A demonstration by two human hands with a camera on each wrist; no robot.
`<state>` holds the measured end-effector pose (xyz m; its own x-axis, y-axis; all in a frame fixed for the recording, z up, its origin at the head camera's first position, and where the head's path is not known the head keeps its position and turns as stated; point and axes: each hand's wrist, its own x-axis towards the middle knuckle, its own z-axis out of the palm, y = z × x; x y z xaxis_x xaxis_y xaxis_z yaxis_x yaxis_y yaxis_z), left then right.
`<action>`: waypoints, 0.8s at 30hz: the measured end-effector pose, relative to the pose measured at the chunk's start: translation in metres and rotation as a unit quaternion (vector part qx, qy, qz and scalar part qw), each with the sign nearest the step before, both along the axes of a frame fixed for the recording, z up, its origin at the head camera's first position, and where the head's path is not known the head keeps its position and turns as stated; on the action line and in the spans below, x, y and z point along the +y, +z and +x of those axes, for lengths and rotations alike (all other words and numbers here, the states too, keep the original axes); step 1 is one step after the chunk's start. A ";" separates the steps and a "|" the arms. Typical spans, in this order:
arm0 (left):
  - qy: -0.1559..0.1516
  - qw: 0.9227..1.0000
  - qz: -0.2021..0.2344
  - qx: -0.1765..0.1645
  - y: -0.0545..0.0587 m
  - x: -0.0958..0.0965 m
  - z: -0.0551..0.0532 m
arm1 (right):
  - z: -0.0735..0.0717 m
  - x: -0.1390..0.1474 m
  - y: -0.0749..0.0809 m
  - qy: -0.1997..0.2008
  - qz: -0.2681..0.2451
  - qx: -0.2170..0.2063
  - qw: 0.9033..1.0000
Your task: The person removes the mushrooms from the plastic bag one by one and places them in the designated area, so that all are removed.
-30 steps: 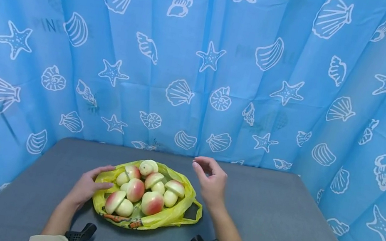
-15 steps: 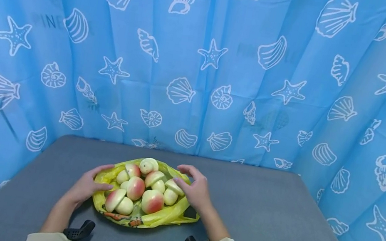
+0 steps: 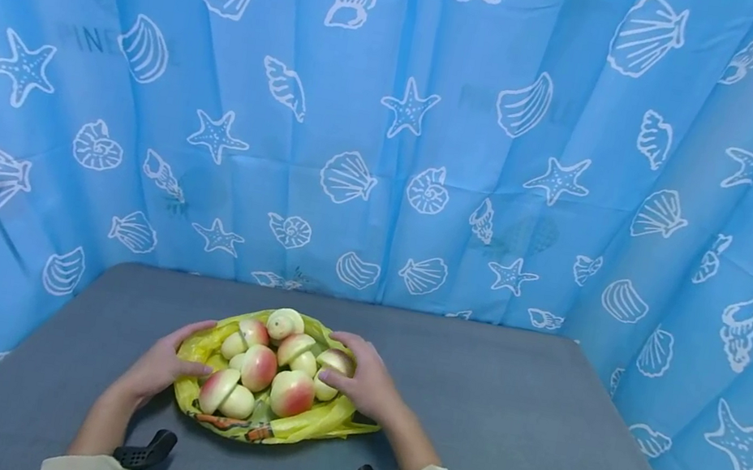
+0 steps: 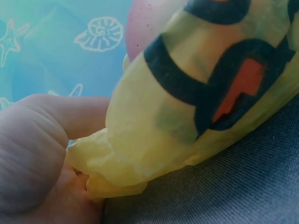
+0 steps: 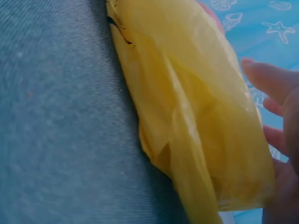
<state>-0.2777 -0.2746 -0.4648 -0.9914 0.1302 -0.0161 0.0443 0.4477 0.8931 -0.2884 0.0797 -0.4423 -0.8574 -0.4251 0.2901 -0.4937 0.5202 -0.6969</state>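
A yellow plastic bag with a dark and orange print lies opened out on the table. Inside sit several mushroom-shaped pieces with cream stems and red-tinted caps. My left hand rests at the bag's left rim, its thumb and fingers spread over the edge; in the left wrist view crumpled plastic lies against the palm. On the right side, my right hand lies over the rim, the thumb reaching across the rightmost mushroom. Its fingers are apart in the right wrist view, and some fingertips are hidden.
The grey table extends around the bag on every side. A blue curtain with white shell and starfish prints hangs behind it. Black wrist devices sit at both cuffs.
My right hand has moved left and down from above the table onto the bag's right side, covering its handle loop. My left hand stays at the left rim.
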 end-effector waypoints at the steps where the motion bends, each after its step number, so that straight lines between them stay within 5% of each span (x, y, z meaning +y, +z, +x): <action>1: -0.003 1.000 0.000 0.001 0.000 0.000 0.000 | -0.001 0.000 -0.001 0.003 0.009 -0.004 1.000; 11: -0.005 1.000 0.001 0.001 0.001 0.000 0.001 | -0.003 -0.004 -0.010 0.009 0.099 0.017 0.995; 24: -0.004 1.000 0.006 -0.004 0.000 -0.002 -0.001 | 0.000 -0.004 -0.010 0.009 0.146 0.037 0.989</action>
<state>-0.2783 -0.2769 -0.4651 -0.9901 0.1384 -0.0216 0.0416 0.4372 0.8984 -0.2880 0.0759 -0.4528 -0.8300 -0.5144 0.2155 -0.5488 0.6843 -0.4801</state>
